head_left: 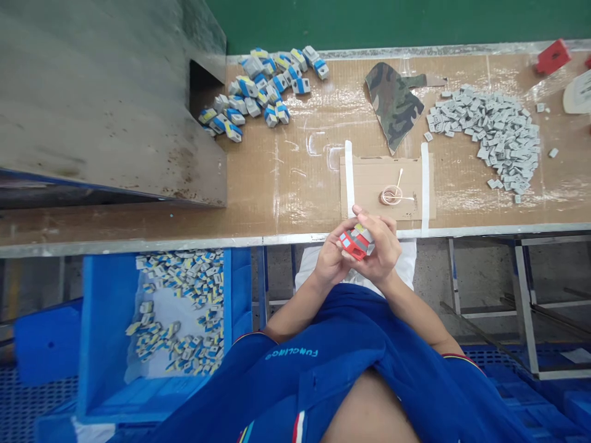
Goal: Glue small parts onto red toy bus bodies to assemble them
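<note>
Head view: both hands up over my lap, just off the bench edge. Left hand and right hand are closed on a small red-and-grey piece, fingers curled round it from both sides, gripping. Right fingers wrap over the top; the grey end sits uppermost, the red face is toward the left. Piece is held in the air, touching nothing but my hands. Directly ahead on the bench is a cardboard pad held by two white tape strips, with a small round dish on it holding a thin white stick. Beyond that: a camo cloth scrap, a heap of grey pieces to the right, and a heap of blue-and-grey pieces to the left, beside a metal hopper. Red block at the far right corner. Below the bench on my left is a blue bin holding mixed blue, yellow and grey pieces. Blue cloth lies over my lap, with a white cloth under my hands.
</note>
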The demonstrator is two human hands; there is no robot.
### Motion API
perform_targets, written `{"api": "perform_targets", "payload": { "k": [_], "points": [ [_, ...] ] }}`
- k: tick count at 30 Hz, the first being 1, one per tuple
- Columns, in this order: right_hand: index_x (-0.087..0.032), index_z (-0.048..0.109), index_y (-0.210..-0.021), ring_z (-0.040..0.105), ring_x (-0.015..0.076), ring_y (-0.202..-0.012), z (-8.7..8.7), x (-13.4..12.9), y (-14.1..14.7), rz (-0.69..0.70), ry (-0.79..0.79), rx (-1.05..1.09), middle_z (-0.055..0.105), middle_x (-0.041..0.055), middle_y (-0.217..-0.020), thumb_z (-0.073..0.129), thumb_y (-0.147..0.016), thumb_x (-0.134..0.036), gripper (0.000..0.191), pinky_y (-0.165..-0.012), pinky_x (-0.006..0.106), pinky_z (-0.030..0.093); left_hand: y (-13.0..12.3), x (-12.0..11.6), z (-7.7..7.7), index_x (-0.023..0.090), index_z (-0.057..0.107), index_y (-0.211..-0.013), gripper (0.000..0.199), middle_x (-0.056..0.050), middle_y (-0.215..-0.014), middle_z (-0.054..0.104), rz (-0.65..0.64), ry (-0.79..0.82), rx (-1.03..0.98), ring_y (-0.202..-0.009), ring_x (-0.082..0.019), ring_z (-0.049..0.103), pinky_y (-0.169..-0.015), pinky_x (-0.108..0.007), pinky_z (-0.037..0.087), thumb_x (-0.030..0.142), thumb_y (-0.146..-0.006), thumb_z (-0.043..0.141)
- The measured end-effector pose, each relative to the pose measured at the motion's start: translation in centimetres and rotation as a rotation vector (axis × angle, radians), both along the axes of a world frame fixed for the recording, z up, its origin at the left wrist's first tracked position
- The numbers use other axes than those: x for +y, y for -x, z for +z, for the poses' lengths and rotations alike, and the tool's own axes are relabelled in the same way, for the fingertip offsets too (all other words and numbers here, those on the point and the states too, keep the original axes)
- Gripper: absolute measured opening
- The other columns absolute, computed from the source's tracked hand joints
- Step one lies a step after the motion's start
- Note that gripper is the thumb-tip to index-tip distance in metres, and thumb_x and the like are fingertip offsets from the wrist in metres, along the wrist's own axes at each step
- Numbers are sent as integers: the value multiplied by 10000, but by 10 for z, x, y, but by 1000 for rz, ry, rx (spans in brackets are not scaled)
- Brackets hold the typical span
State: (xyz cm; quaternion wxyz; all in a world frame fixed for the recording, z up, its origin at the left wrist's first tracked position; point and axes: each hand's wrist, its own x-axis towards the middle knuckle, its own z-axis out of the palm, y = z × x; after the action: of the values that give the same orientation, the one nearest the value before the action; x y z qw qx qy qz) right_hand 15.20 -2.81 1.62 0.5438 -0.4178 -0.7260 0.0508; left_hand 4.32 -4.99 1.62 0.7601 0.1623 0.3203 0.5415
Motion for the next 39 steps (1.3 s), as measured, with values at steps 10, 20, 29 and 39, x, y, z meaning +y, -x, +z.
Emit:
{"api": "perform_targets", "payload": {
  "k": [10,20,29,39],
  "points": [
    [-200,551,-1496,784,312,-1156,1,-1,2,59,61,113,774,167,-1314,652,-993,-502,595,-839,448,665,4,2,-3,201,785,-1133,694,-50,-990,765,22,-31,72,-847,-162,698,-842,-262,555,641,-624,952],
    [-201,534,-1512,787,326,-1155,1,-1,1,63,62,123,773,176,-1306,621,-1005,-515,603,-845,474,693,4,4,-4,195,784,-1154,714,-62,-1006,776,15,-49,100,-829,-169,704,-796,-265,555,658,-634,939],
    [-200,526,-1532,784,322,-1164,4,-1,1,51,83,114,760,178,-1339,610,-1013,-530,621,-858,473,695,5,4,-5,208,784,-1151,691,-52,-998,786,13,-29,74,-824,-157,718,-790,-250,570,643,-639,945],
    [-187,541,-1520,781,312,-1174,4,-1,1,50,81,116,760,178,-1346,648,-997,-499,618,-861,449,685,5,5,-4,212,801,-1101,622,-50,-989,788,36,-26,52,-849,-154,730,-841,-247,577,595,-639,964]
  ]
}}
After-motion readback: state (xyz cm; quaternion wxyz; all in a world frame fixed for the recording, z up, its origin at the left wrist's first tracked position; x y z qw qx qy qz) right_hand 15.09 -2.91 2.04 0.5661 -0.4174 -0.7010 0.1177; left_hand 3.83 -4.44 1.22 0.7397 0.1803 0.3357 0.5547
